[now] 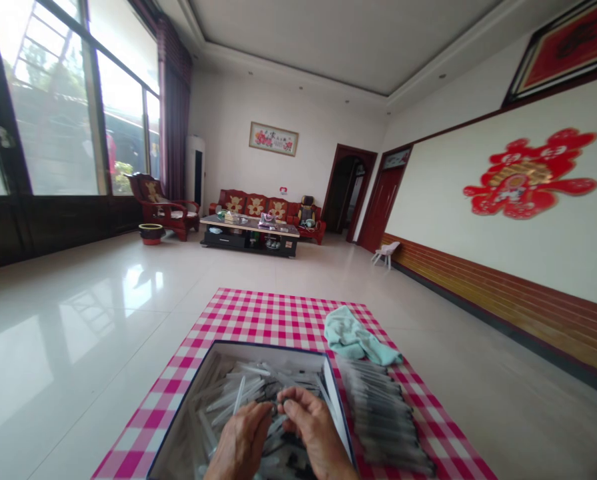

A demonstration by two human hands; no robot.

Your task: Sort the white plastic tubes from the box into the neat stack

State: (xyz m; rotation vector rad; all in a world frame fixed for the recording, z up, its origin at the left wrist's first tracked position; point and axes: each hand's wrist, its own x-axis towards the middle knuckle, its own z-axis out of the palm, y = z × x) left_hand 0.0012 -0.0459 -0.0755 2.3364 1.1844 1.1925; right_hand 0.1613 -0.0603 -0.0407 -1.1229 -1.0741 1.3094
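Above open box [265, 348] of clear plastic tubes [258, 390]: L hand [239, 443], R hand [313, 433], grips closed on small dark bit [277, 408].

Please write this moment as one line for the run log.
left hand in open box | right hand pinching small dark piece | clear plastic tubes | checked cloth

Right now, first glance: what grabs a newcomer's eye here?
The big red paper-cut decoration on the right wall stands out first. Low and centre, the left hand and right hand reach into an open box of clear plastic tubes, on a pink-checked cloth on the floor. A red sofa lines the far wall.
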